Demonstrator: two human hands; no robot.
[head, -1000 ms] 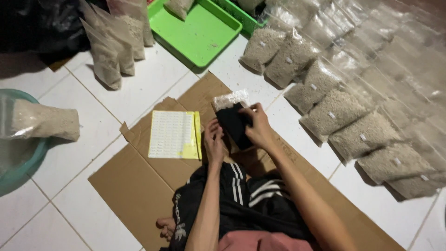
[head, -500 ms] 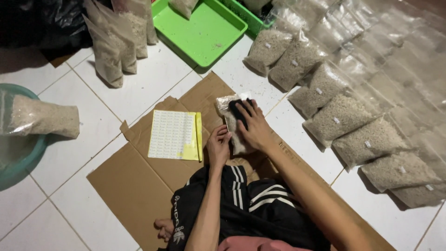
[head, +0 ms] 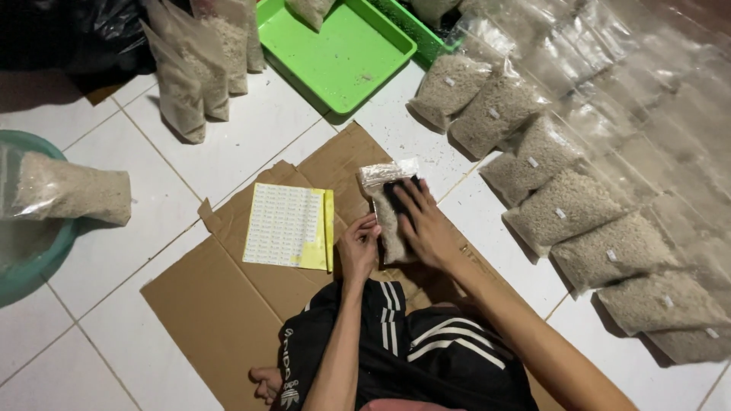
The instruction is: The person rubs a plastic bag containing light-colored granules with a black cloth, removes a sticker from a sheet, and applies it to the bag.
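There is one view only, from a camera on the person's head, looking steeply down over the lap to the floor. It sits close: both forearms run up from the bottom edge, and the fingers of the left hand [head: 358, 247] and right hand [head: 422, 224] meet just below the middle of the frame. Beyond the fingertips, toward the top edge, lies a green tray [head: 335, 49]. Left of the fingers a sheet of stickers [head: 285, 224] rests on cardboard [head: 221, 312]. Right of the fingers rows of filled bags [head: 563, 205] slant toward the top right corner. With no second view, nothing is shared.
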